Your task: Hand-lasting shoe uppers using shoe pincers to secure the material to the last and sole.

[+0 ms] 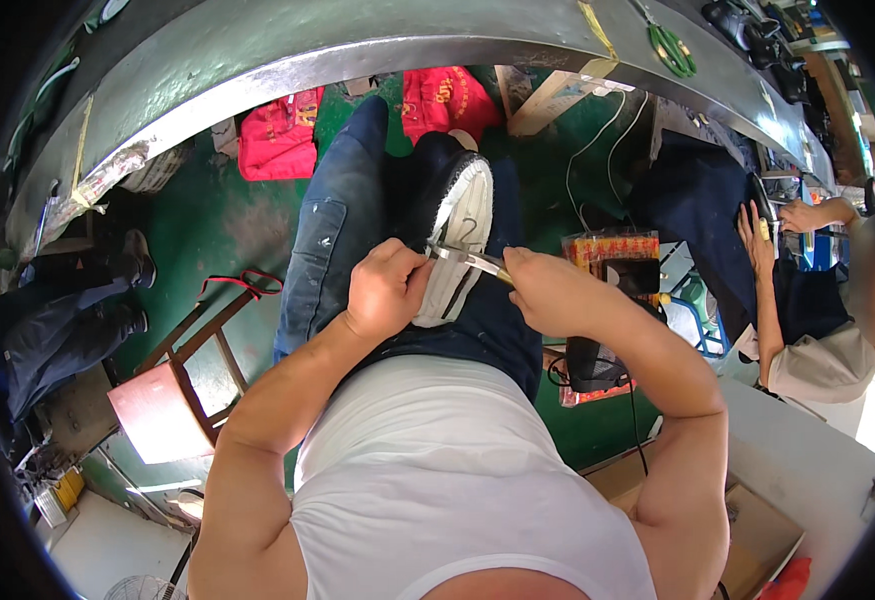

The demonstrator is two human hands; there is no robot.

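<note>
A shoe (470,192) rests bottom up on my lap, its pale underside showing a dark handwritten mark and its toe end pointing away from me. My right hand (547,290) is closed round the handle of a curved silver tool, which looks like pincers (472,259). The tool lies across the shoe's middle, its metal head at the left edge. At that same edge my left hand (385,286) is closed, thumb and fingertips close to the tool's head. Whatever those fingers pinch is hidden.
A metal-topped bench (307,50) curves across the front, with green-handled scissors (670,50) on it. Red cloths (282,135) lie beneath. A wooden stool (172,405) stands left, a black bag-like object (597,365) right. A co-worker (817,340) sits at the right; another person's legs (77,310) show left.
</note>
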